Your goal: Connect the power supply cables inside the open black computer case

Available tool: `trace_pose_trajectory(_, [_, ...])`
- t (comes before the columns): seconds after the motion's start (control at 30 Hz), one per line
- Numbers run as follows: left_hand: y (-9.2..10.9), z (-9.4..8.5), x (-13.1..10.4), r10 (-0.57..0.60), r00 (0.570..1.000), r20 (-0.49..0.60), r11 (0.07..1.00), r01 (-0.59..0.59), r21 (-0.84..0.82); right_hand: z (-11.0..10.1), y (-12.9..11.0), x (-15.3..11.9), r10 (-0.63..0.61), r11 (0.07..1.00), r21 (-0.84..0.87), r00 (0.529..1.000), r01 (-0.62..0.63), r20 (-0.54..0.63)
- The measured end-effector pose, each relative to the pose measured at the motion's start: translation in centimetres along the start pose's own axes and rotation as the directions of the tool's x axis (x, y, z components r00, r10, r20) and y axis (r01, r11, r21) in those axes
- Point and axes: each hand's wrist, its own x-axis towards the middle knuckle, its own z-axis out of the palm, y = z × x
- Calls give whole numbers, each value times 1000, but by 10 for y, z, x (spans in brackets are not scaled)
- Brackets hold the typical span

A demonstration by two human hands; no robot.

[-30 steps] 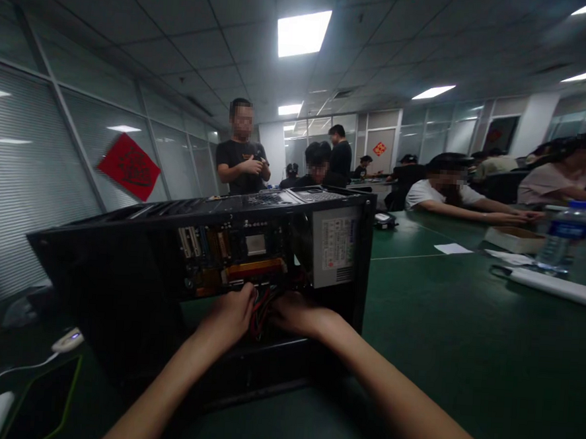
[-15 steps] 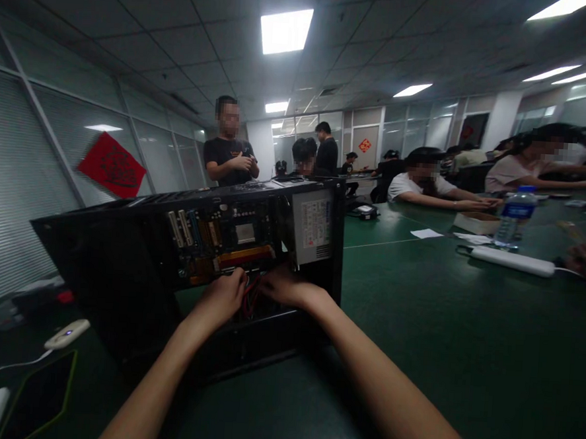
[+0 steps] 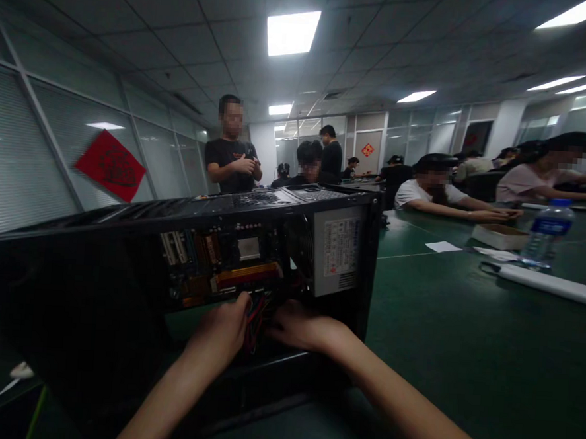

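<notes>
My left hand [image 3: 221,328] pinches the red, black and multicoloured thin cables [image 3: 255,323] inside the open-sided black metal computer case [image 3: 91,280]; my right hand [image 3: 299,327] curls just beside them, its fingertips hidden, so I cannot tell whether it grips. The dark circuit board [image 3: 229,239] and the silver, white-labelled power supply [image 3: 338,249] sit in place, but the cables look loose and unsettled, and I judge this work unfinished. The case's lower rail crosses beneath my wrists. To the right on the green table [image 3: 439,341] stand a blue-capped clear plastic bottle [image 3: 549,230] and an open cardboard box [image 3: 499,237].
</notes>
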Motion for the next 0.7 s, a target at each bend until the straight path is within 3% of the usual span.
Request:
trace_pose_trajectory(0.23, [3,-5,-3,-14,1000,15,1000,14,15,-1,-2,0,36,999,18,997,-37,63])
trace_pose_trajectory(0.37, [2,-6,-6,24,999,-30,1000,-24,1,2,3,2,91,996,-18,994,-90,61])
trace_pose_trajectory(0.53, [1,-6,-7,41,997,-68,999,-41,6,1,6,3,-4,1000,20,1000,4,11])
trace_pose_trajectory(0.7, [-1,-3,-5,51,996,-75,999,-50,10,-5,-2,-1,48,999,26,999,-48,27])
